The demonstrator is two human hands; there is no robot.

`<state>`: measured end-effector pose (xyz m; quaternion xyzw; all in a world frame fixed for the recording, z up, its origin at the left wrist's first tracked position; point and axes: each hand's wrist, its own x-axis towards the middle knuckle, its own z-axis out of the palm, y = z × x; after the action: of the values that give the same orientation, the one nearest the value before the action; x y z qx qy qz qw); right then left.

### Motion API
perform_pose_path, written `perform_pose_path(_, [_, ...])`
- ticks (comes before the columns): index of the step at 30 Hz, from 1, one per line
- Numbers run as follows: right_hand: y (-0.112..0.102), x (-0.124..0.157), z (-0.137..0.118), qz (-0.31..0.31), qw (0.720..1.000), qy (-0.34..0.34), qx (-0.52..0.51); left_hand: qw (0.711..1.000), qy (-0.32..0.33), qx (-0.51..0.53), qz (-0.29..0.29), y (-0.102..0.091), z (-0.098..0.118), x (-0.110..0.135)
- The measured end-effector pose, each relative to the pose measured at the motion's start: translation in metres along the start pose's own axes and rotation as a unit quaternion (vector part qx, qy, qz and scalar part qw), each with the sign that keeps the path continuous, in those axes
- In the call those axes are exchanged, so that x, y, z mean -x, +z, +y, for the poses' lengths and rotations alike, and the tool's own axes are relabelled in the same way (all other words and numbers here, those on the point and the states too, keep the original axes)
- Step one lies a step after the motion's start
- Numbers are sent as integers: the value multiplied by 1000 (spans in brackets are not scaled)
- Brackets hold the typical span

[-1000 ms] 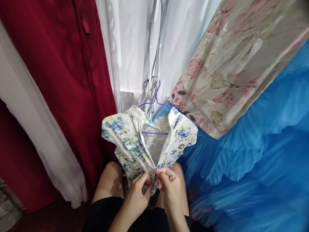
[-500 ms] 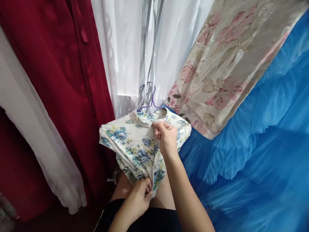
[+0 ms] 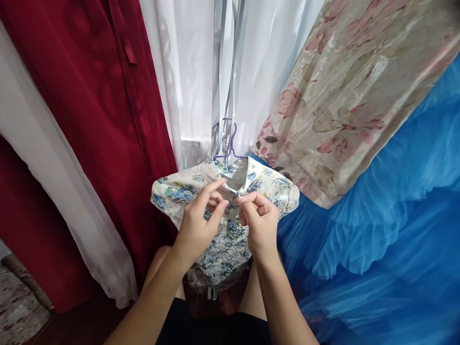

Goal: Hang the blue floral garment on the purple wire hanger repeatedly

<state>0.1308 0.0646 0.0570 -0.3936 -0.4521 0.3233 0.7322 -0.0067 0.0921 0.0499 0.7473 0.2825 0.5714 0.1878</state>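
Before a white curtain (image 3: 194, 72) and red cloth (image 3: 86, 96), pinching a floral blouse (image 3: 232, 235), hung on a purple hanger (image 3: 232, 150), just below its neckline (image 3: 247, 176) with the right hand (image 3: 262, 227); with the left hand (image 3: 197, 223) loosely parted beside it. Apparently closed in front to the top; impossible to tell what remains unfastened. Flanked by flowered cloth (image 3: 341, 96) and blue tulle (image 3: 395, 206), without visible obstruction.

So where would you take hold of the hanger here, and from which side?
By the neck of the hanger, just under the hook, probably from the right: the hook's bend closes that side, while its tip faces left. That thin neck stands clear above the shirt, so a pinch should fit.
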Motion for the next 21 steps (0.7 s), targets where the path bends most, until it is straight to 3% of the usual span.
perform_pose_path(4, [6,-5,7,3,999,-33,29,991,99,-87,-7,3,8,-29])
perform_pose_path(8, [9,-17,37,0,998,-21,61,981,133,-110,90,-6,11,-38])
perform_pose_path(11, [4,-14,55,-7,997,5,77,970,104,-95,196,-31,-5,-52])
perform_pose_path(14, [0,-1,61,-17,997,16,74,963,16,-4,270,-61,-49,-64])
perform_pose_path(16, [2,9,61,-31,997,25,71,930,-55,112,346,-75,-86,-65])
perform_pose_path(19, [8,18,61,-55,996,43,58,814,-221,304,442,-79,-130,-52])
perform_pose_path(21, [8,23,64,-55,996,60,41,759,-289,367,453,-70,-145,-37])
